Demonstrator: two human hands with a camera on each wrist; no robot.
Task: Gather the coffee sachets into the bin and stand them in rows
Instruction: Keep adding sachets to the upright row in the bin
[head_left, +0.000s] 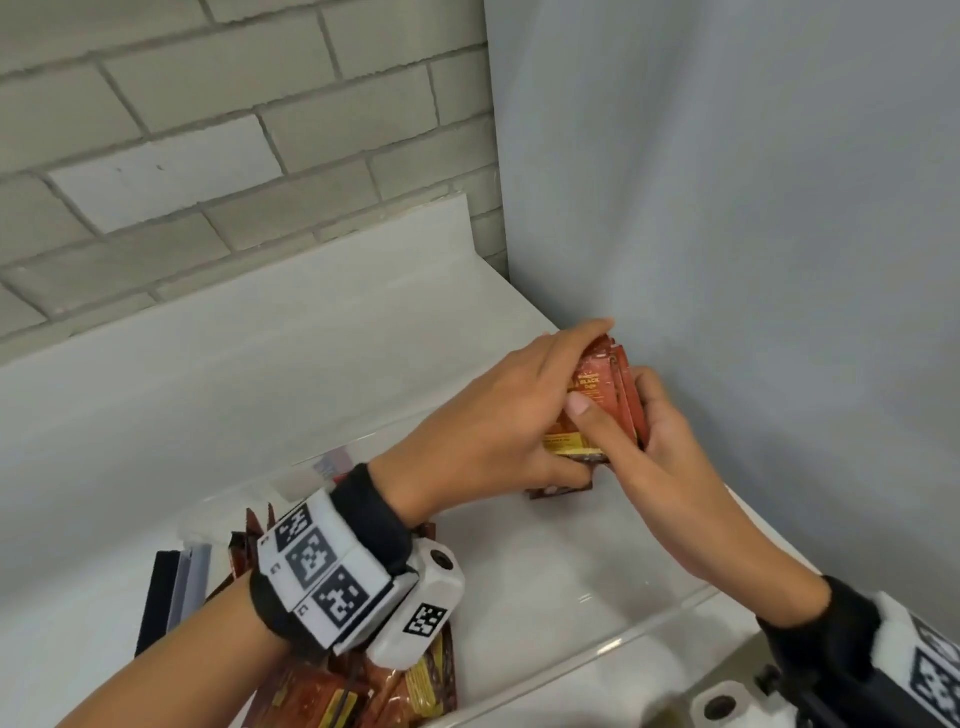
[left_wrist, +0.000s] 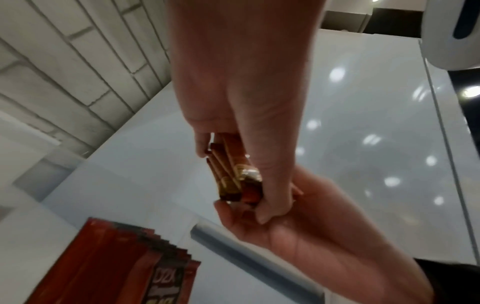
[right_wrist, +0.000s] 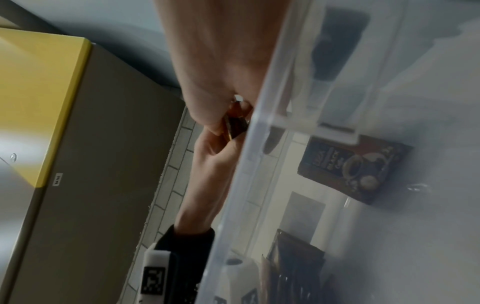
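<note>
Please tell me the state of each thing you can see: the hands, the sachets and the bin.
Left hand: grips the bunch of sachets.
Right hand: holds the same bunch from the other side.
Bunch of sachets: upright, held between both hands.
Row of sachets: standing in the bin.
Single sachet: lying flat under the hands.
Clear bin: open, partly filled.

Colours and patterns noted at my station.

I record red-brown coffee sachets (head_left: 597, 400) with yellow bands and dark print; a clear bin (head_left: 613, 649); a white glossy bench (head_left: 208, 395); grey-white brick wall (head_left: 208, 130) with darker joints; pale blue-grey panel (head_left: 753, 208); black wristbands (head_left: 374, 519) carrying white blocks with black square-code markers; a yellow-topped grey cabinet (right_wrist: 52, 102).
</note>
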